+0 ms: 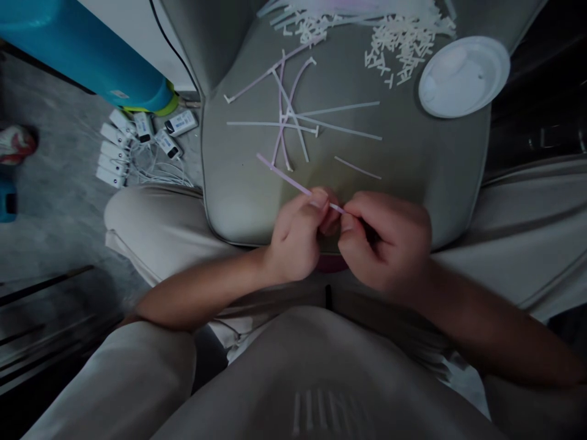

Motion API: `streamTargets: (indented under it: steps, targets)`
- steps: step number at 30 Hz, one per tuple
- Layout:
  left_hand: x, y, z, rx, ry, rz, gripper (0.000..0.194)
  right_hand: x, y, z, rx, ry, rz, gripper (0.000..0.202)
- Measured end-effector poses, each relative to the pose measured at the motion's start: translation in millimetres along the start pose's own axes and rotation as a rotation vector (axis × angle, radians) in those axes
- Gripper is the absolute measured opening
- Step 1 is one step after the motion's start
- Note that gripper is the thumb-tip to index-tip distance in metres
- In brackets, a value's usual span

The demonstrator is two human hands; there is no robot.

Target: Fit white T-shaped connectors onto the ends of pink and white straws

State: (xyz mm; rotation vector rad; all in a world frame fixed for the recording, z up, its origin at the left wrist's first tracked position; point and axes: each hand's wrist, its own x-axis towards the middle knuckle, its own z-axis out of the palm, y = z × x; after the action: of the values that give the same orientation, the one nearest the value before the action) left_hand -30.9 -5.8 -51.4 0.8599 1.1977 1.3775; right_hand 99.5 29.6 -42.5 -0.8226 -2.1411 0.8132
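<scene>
Left hand: mine, thumb and fingers pinching a pinkish tube, its long free end slanting forward and left over the padded seat.
Right hand: mine, just beside the left, fingertips pinched on the pale stretch that bridges the gap between them; whether this is a separate fitting I cannot tell.
Handling, by my judgement: very light, springy, somewhat slippery, easier to kink than to break; best gripped close to the end.
Ahead of my hands: one thin loose tube, lying apart.
Beyond: crossed tubes, several with small end fittings.
Farthest: heaped white connectors; right of them, a white dish.
</scene>
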Motion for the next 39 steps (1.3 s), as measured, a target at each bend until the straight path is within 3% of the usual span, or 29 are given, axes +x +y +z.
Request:
streamTargets:
  steps: [9, 18, 25, 39]
  targets:
    - [0, 0, -3.8, 0.055, -0.029, 0.017, 0.057, 0, 0, 2, 0.022, 0.035, -0.027, 0.025]
    - [0, -12, -14.4, 0.084, -0.126, 0.099, 0.049, 1, 2, 0, 0.013, 0.055, -0.050, 0.025]
    - [4, -7, -8.2, -0.024, -0.026, -0.008, 0.060, 0, 1, 0, 0.063, 0.050, -0.017, 0.023]
    - [0, -3, -5.6, -0.020, 0.021, -0.029, 0.038, 0, 2, 2, 0.124, -0.007, 0.008, 0.019]
